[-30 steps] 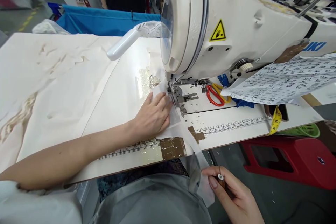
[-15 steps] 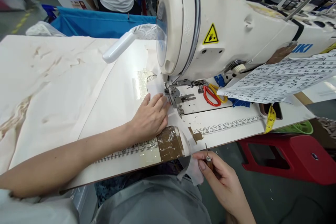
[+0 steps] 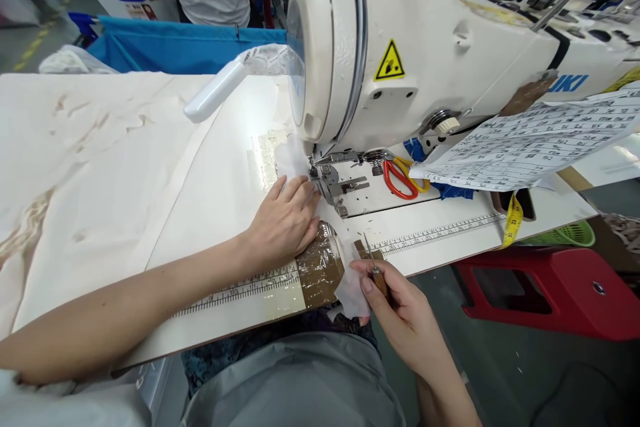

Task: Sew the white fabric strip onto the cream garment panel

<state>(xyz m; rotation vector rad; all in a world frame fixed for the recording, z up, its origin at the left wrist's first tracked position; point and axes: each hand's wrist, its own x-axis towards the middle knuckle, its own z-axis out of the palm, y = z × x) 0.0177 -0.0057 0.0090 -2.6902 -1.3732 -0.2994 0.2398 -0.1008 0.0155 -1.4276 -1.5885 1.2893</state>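
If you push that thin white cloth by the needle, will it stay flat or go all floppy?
Probably floppy: the white cloth droops over the table edge under the right hand. It looks light and see-through, so likely bunches easily; the left hand lies flat on it.

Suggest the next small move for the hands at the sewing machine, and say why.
Probably feed on: the left hand lies flat on the thin white fabric strip beside the metal presser foot, while the right hand pinches the strip's loose end and a thin pointed awl at the table edge.
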